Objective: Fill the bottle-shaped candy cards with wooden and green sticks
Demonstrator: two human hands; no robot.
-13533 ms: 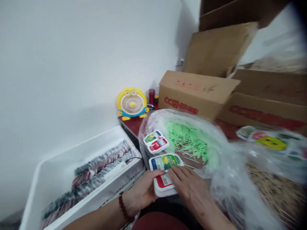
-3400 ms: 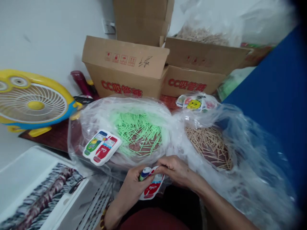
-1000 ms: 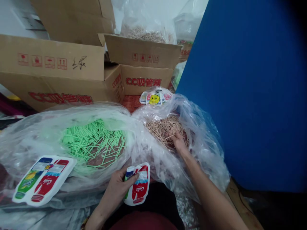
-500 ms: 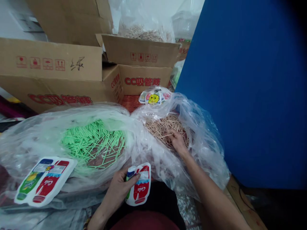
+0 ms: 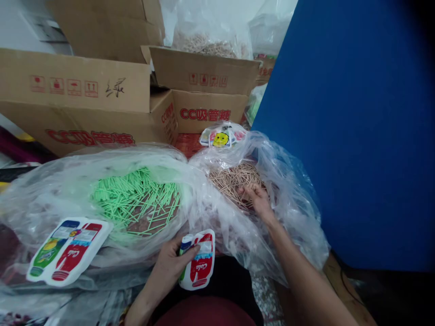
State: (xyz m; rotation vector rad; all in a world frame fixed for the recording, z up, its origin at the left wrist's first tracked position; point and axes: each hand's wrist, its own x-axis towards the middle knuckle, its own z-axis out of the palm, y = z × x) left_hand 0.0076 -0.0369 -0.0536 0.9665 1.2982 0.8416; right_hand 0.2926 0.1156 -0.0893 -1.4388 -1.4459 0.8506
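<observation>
My left hand (image 5: 173, 260) is closed around a bottle-shaped plastic pouch (image 5: 201, 267), with a red Cola print on one half and green on the other. The pouch is bent over at its left side. My right hand (image 5: 258, 199) is down in a heap of thin brown sticks (image 5: 231, 179) inside a clear plastic bag (image 5: 288, 181). Its fingers are curled in a pinch on sticks; how many they hold is hidden. To the left, thin green sticks (image 5: 136, 194) lie in another clear bag (image 5: 61, 181). A flat printed pouch (image 5: 70, 251) rests on that bag's front.
Cardboard boxes (image 5: 210, 113) with red print stand behind the bags. Several printed pouches (image 5: 222, 136) lie between the boxes and the brown sticks. A large blue panel (image 5: 346, 136) blocks the right side. Another bag of sticks (image 5: 210, 45) sits at the back.
My right hand has shifted slightly to the right over the brown sticks, its fingers changing pose. My left hand keeps its hold on the pouch. The whole view has moved slightly.
</observation>
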